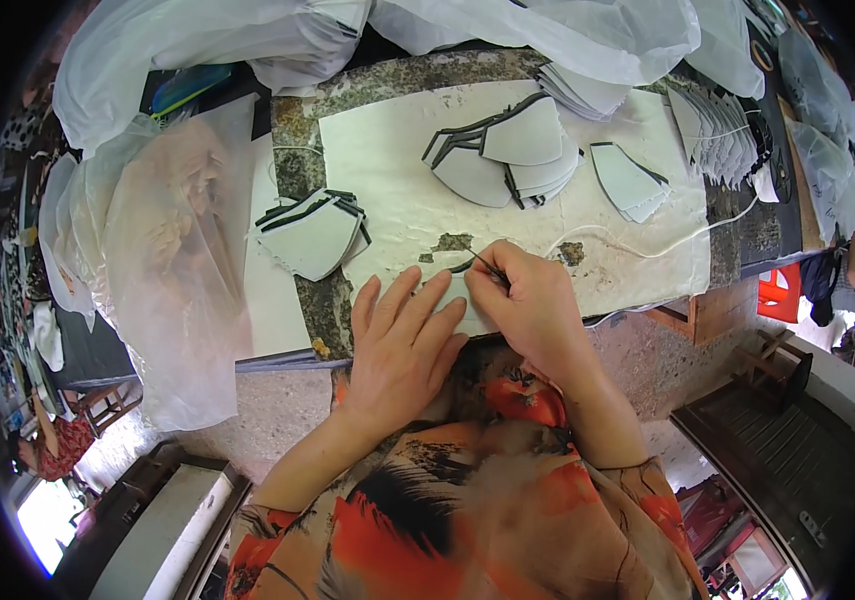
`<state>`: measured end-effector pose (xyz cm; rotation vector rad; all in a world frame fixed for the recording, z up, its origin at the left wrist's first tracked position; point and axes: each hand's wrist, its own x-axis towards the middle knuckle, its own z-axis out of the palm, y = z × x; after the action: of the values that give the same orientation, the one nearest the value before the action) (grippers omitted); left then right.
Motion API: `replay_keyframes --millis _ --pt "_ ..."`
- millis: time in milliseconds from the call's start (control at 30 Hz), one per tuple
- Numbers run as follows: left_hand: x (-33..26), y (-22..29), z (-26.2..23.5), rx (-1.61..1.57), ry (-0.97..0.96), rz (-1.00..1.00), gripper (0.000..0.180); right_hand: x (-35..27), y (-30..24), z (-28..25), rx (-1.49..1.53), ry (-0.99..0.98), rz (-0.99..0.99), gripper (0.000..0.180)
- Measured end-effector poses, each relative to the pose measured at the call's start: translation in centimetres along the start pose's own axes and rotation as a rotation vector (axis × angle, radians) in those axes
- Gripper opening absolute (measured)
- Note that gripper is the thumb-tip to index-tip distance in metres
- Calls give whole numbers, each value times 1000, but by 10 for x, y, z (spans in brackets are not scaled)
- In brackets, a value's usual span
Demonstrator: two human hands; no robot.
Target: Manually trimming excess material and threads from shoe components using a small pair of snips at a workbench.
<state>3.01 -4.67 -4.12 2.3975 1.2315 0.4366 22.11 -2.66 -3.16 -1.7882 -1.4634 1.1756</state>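
My left hand (398, 350) lies with its fingers spread on a small pale curved piece (474, 320) near the table's front edge. Part of a dark strip shows along the far rim of this piece; the hands hide most of the rest. In a pinch, my right hand (538, 300) holds a thin dark pointed tool (489, 264), its tip close to that strip. Beyond the hands sits a pile of similar pale pieces with black edging (523, 140). A smaller stack (316, 238) is to the left, and another (631, 182) to the right.
A white sheet (378, 130) with worn patches covers the work surface. Clear plastic bags (183, 250) hang over the left side, and more plastic lies along the back. A white cord (638, 252) crosses the right side. Tied pale pieces (713, 130) stand at the back right.
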Motion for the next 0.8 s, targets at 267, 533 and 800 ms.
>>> replay_keyframes --millis 267,533,800 --pt "-3 2 6 53 16 -32 34 3 -3 -7 -18 14 47 17" --pt "-2 5 6 88 0 -53 50 5 3 -12 -88 5 2 22" --pt "1 11 9 135 1 -69 54 4 5 -15 -124 47 -9 20"
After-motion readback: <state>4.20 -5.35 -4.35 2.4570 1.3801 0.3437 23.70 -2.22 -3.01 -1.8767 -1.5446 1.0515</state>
